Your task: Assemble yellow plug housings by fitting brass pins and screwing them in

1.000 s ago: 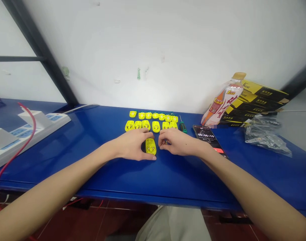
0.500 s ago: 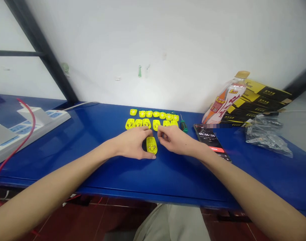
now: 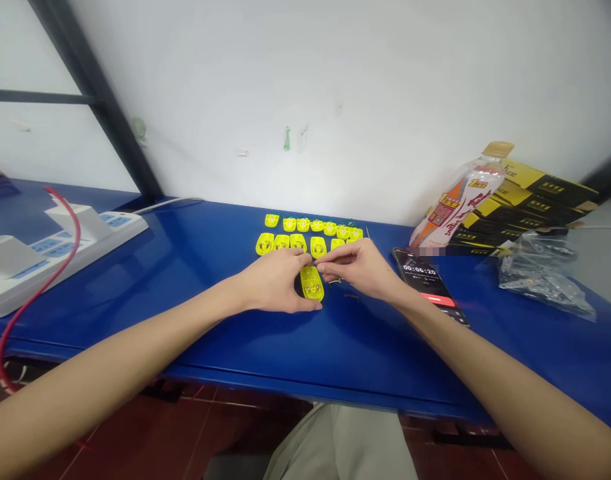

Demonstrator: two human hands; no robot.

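My left hand is curled round a yellow plug shell that lies open side up on the blue table. My right hand hovers over the shell's far end, thumb and forefinger pinched together on something too small to name. Small dark metal bits lie on the table just right of the shell. Behind the hands, two rows of several yellow plug shells stand near the wall.
A phone showing a running timer lies right of my right hand. Beyond it lean a drink bottle, yellow-black boxes and a clear bag of parts. White power strips with a red cable sit at left.
My right hand has lifted from the table right of the shell and moved up over its far end in a pinch, uncovering small metal bits. The left hand keeps hold of the shell.
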